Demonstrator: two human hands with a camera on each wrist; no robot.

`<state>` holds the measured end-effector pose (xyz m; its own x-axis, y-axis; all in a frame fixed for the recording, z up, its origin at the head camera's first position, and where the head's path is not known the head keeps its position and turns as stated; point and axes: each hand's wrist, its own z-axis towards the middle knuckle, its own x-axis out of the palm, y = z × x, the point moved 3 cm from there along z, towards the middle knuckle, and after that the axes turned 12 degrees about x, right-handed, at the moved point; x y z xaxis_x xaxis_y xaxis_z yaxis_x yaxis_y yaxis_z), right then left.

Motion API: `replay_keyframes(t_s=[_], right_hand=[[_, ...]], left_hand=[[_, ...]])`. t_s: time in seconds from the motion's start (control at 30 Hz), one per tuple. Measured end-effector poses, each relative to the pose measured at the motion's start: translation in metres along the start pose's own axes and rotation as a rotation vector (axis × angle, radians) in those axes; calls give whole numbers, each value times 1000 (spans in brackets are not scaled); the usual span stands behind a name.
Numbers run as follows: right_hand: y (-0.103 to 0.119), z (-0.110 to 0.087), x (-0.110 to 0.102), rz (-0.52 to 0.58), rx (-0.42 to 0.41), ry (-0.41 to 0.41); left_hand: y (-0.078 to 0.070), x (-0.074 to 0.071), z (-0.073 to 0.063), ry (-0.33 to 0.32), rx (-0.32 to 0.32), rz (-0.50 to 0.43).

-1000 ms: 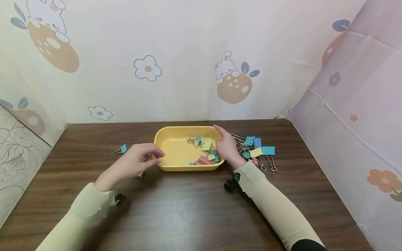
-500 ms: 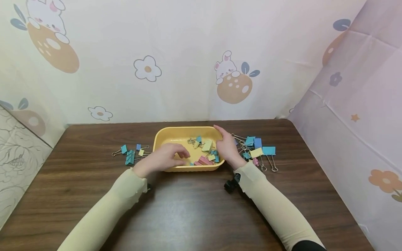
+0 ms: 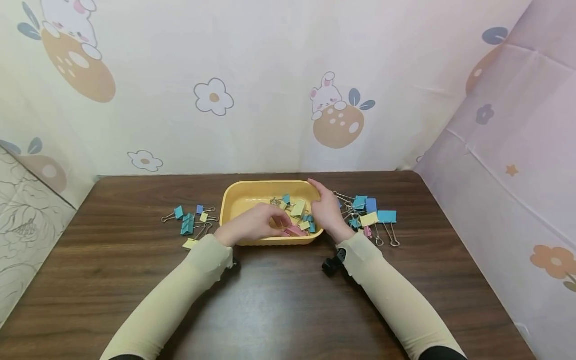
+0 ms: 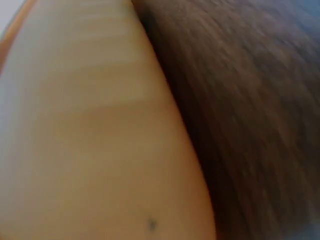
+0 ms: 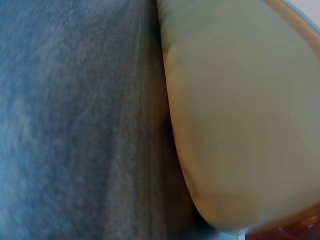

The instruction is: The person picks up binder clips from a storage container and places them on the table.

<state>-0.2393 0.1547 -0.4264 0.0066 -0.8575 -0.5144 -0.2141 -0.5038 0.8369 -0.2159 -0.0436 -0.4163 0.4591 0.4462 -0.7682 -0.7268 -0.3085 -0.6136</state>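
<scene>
My left hand [image 3: 256, 222] reaches over the near rim into a yellow tray [image 3: 252, 184]. Its thumb and fingers close in a pinch on a pink binder clip [image 3: 294, 231] at the tray's near side. With my right hand [image 3: 327, 212] I grip the tray's right end, index finger lying along the rim and the thumb side inside. Yellow binder clips [image 3: 299, 207] and blue-green ones [image 3: 310, 223] lie near the pink clip. Both wrist views are filled with the tray's wall [image 4: 100, 150], blurred and close up; neither shows fingers.
Left of the tray, several small binder clips [image 3: 187, 225] lie spread out in blue, teal and yellow. A denser pile of clips [image 3: 369, 218] lies to the right, beside my right hand. A printed curtain [image 3: 270, 125] hangs behind the wooden table [image 3: 279, 300].
My left hand has moved right, from the tray's left end into the tray and down to the pink clips, uncovering the clips on the left. The right hand has stayed on the tray.
</scene>
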Motion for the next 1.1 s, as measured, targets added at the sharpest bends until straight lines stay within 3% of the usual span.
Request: replay_keyframes(t_s=[0.3,0.53,0.73,1.1], right_hand=[[0,1,-1,-5,-1,0],[-2,2,-5,-10,2,-15],[-3,2,-3,4,-8,-1],[-1,1,-1,11,-12,2]], left_hand=[[5,3,8,-3,-10,-11],[5,7,19,24,30,16],[6,8,20,34,11,17],[6,6,14,-35,78,-164]])
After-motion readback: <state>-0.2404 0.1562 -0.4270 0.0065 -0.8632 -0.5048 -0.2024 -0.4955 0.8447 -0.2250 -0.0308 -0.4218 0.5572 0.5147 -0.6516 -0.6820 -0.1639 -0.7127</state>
